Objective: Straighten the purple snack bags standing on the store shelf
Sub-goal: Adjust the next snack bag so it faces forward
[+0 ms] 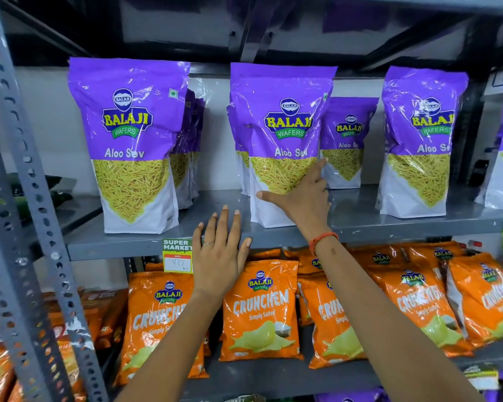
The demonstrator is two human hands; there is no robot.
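Purple Aloo Sev bags stand in rows on a grey metal shelf (215,204), and the middle front Aloo Sev bag (282,140) is my landmark. My right hand (305,198) lies flat against that bag's lower right front, thumb spread left across its white base, fingers reaching round its right edge; it presses rather than clenches, I judge to square the bag. Behind and right of it stands a smaller-looking Aloo Sev bag (346,140), set further back. Left of the middle bag, the left front Aloo Sev bag (131,146) leans slightly. My left hand (218,250) hovers open below and left of the middle bag, over the shelf's front lip, holding nothing, beside a price tag (177,256). Orange Crunchem bags (259,311) fill the level beneath.
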